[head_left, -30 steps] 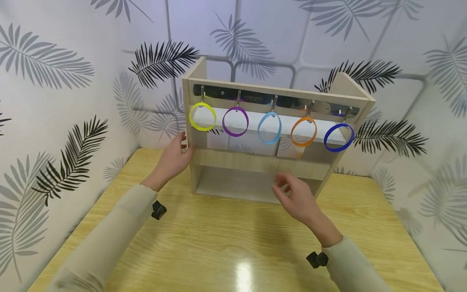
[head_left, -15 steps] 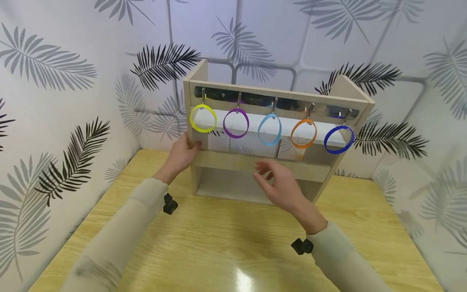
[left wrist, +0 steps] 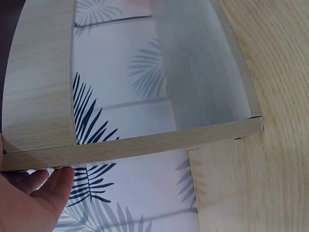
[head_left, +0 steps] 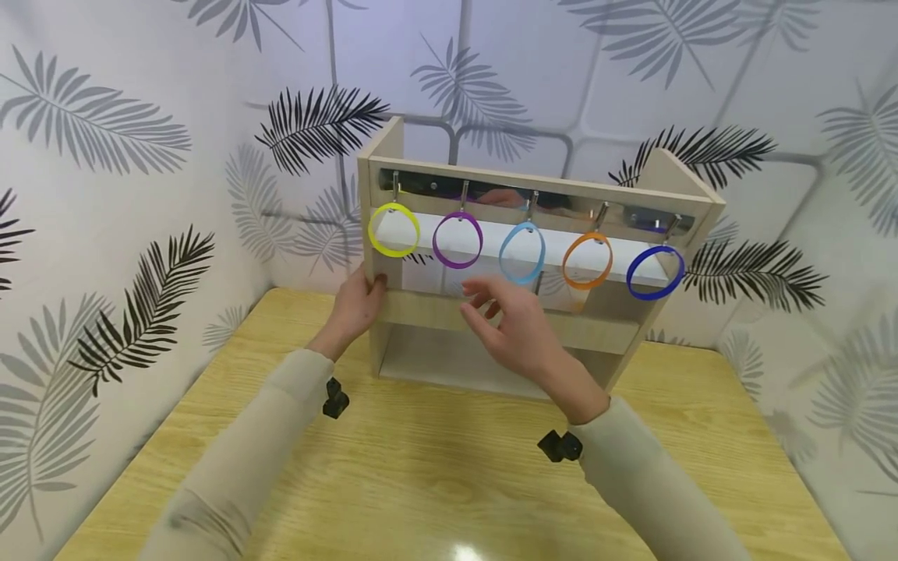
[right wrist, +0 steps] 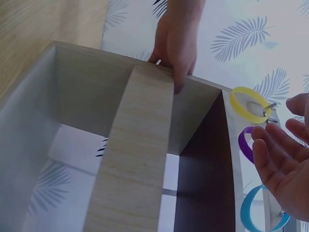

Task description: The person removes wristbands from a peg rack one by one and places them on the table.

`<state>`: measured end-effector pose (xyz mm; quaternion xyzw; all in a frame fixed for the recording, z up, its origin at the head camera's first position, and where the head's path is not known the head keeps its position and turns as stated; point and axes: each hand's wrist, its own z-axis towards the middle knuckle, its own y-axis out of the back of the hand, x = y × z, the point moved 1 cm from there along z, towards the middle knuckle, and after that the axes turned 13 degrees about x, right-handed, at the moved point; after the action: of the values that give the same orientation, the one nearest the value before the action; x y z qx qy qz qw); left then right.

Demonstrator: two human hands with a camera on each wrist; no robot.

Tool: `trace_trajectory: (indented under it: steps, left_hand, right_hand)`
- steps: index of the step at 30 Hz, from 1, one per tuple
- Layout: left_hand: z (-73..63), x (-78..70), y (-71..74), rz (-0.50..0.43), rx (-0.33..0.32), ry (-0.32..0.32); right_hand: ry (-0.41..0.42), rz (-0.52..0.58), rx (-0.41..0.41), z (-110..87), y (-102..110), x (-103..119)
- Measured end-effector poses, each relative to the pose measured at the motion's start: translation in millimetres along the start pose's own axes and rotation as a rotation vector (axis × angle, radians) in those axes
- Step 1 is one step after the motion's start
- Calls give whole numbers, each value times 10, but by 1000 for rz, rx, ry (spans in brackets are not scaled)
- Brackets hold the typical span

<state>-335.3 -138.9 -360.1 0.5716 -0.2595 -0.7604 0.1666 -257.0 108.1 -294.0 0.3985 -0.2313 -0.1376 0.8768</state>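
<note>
A pale wooden shelf unit (head_left: pixel 421 308) stands at the back of the table. My left hand (head_left: pixel 355 305) grips its left side panel (left wrist: pixel 130 147), thumb on the inner face and fingers on the outside. Along the top rail, wristbands hang from metal hooks: yellow (head_left: pixel 394 254), purple (head_left: pixel 457 266), light blue (head_left: pixel 520 281), orange (head_left: pixel 585 287) and dark blue (head_left: pixel 653 296). My right hand (head_left: pixel 517 323) hovers before the unit, just below the purple and light blue bands. Its fingers are loosely bent and hold nothing; the right wrist view shows the purple wristband (right wrist: pixel 245 145) partly behind the fingertips.
The shiny metal hook strip (head_left: pixel 435 185) runs across the top rail. A wood-grain table (head_left: pixel 421 460) lies in front of the unit. Walls with leaf patterns (head_left: pixel 491 62) stand close behind and to the sides.
My left hand has moved right onto the side panel and taken hold of it. My right hand has moved left and up toward the hanging wristbands, which stay on their hooks.
</note>
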Motion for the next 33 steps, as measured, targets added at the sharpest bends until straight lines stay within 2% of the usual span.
trace_trajectory:
  steps: [7, 18, 27, 33]
  left_hand:
    - [-12, 6, -21, -26, -3, 10]
    - [4, 43, -48, -52, -1, -18]
    - [6, 47, -67, -70, 9, -7]
    - [6, 42, -53, -62, 0, -8]
  right_hand:
    - [-59, 50, 3, 241, 47, 76]
    - [-50, 6, -12, 568, 73, 99]
    - [-144, 3, 26, 708, 48, 87]
    - [-168, -60, 52, 772, 30, 115]
